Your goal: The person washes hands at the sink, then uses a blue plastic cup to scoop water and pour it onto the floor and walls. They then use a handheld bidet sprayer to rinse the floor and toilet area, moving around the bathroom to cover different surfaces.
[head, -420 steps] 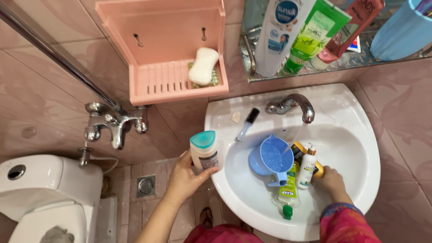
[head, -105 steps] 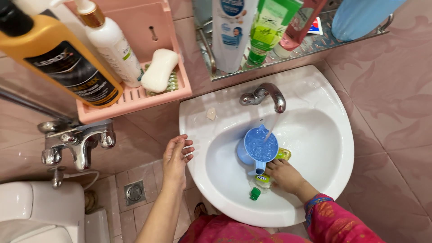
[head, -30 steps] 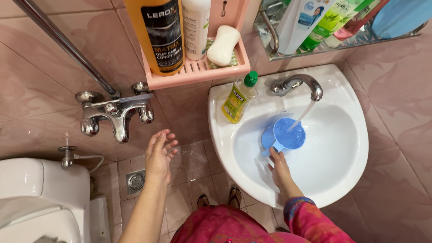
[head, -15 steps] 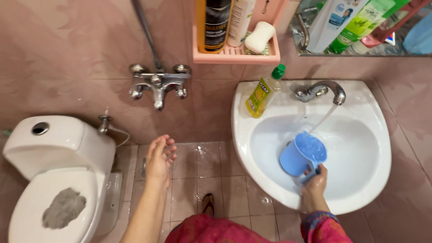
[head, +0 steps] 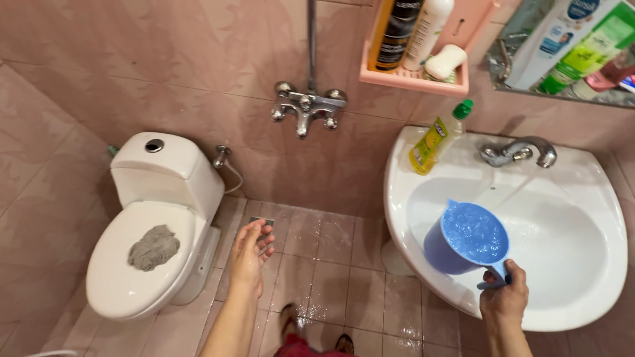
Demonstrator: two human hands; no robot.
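Smooth blue plastic jug (head: 466,241), glossy white ceramic sink (head: 582,198) and toilet (head: 142,231), crumpled matt grey cloth (head: 153,246), shiny chrome tap (head: 519,152) and mixer (head: 307,106), glossy pink tiles (head: 132,66), pink plastic shelf (head: 410,78).

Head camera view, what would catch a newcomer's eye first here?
The blue jug, full of water, held by its handle in the right hand over the white sink. Next, the grey rag lying on the closed toilet lid at left. The left hand hangs open and empty above the wet floor.
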